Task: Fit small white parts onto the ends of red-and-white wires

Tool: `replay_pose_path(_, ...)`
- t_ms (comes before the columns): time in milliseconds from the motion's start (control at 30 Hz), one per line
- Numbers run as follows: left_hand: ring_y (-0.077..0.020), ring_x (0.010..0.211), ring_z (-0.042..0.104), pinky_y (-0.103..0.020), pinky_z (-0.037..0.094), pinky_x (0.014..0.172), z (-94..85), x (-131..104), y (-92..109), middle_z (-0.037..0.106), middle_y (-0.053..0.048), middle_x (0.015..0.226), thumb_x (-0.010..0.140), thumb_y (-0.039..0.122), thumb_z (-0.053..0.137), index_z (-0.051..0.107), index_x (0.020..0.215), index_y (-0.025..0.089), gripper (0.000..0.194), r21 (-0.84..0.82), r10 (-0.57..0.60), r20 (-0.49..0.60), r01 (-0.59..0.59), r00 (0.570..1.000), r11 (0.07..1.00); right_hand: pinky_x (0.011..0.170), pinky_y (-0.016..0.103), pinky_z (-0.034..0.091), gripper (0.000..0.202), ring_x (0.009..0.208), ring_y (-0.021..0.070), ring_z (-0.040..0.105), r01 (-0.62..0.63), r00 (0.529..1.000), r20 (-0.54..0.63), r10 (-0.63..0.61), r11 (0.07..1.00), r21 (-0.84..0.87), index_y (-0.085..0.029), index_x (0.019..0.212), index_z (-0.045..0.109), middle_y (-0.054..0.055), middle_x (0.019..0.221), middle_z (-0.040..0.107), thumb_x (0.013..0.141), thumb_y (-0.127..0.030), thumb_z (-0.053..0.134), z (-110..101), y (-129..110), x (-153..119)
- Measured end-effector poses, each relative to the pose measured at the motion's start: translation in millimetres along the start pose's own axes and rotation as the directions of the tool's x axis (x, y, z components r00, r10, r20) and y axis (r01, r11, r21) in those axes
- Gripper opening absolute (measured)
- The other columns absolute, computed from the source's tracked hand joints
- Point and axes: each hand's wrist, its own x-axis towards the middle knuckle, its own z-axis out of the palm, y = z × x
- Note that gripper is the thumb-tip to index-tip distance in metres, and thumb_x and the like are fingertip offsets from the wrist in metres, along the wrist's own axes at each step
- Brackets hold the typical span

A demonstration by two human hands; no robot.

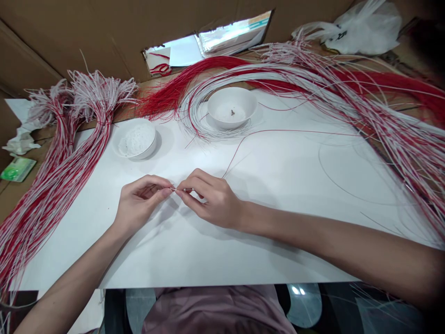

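Note:
My left hand (141, 204) and my right hand (213, 199) meet over the white table, fingertips almost touching. Each pinches a thin strand between thumb and forefinger, and a short pale length shows between them. A small whitish bit lies along the strand under my right forefinger, too small to name. From behind my right hand a thin red wire (295, 131) runs up and off to the right. Beyond my left hand stands a white bowl (149, 150) filled with tiny white pieces. Another white bowl (232, 121), holding a small dark bit, sits on coiled white wires (194, 118).
Bundles of red and white wires (86, 139) with curled white ends lie at the left. More red and white wires (392, 125) spread along the right. Red strands (194, 76) cross the back, before a cardboard wall (86, 37). A plastic bag (371, 28) lies back right.

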Motion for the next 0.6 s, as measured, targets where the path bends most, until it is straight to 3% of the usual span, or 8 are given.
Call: replay_pose_path(600,-0.0111,0.078,0.067,-0.022,0.055,0.072,0.9,-0.5,2.2,0.072,0.001,0.083,0.078,0.015,0.073,0.072,0.083,0.023,0.009,-0.030,0.028,0.042,-0.027,0.999,0.999,0.058,0.022,0.046,0.009,0.068,0.0098,0.055,0.008,1.000,0.008,-0.008,1.000,0.003,-0.016,0.091,0.058,0.002,0.077,0.059,0.094,-0.014,0.050,0.8,0.9,-1.2)
